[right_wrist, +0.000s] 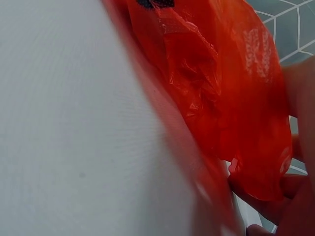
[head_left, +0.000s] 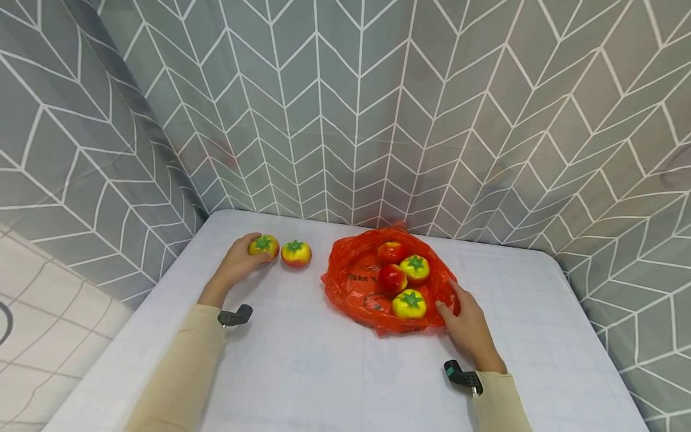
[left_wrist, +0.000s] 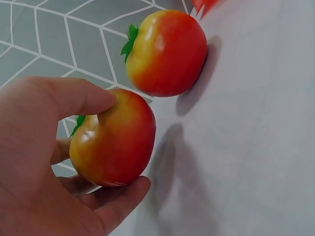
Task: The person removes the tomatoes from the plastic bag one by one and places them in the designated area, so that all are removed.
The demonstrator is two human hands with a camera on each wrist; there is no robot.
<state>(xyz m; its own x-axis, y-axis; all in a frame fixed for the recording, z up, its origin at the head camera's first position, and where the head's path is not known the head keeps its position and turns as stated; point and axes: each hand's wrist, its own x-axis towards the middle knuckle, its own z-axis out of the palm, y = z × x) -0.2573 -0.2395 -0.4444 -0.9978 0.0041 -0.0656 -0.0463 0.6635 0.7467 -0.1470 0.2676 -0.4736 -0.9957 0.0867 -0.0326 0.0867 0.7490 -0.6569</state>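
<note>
My left hand (head_left: 241, 259) grips a red-and-yellow tomato (left_wrist: 115, 140) with a green leafy top, thumb on one side and fingers on the other. Just to its right, a second similar tomato (head_left: 296, 254) rests on the table. On the right, my right hand (head_left: 468, 321) holds the near right edge of a red plastic bag (head_left: 345, 288), its thumb and fingers around the thin film. Lying in the spread bag are two green-topped tomatoes, one nearer me (head_left: 409, 305) and one behind (head_left: 415, 268), beside two redder round fruits (head_left: 392, 280).
A white cloth covers the table (head_left: 302, 372). Grey curtains (head_left: 335, 108) with white chevron lines hang behind it and along both sides. A black wrist camera (head_left: 236, 315) sits on the left wrist and another (head_left: 462, 377) on the right.
</note>
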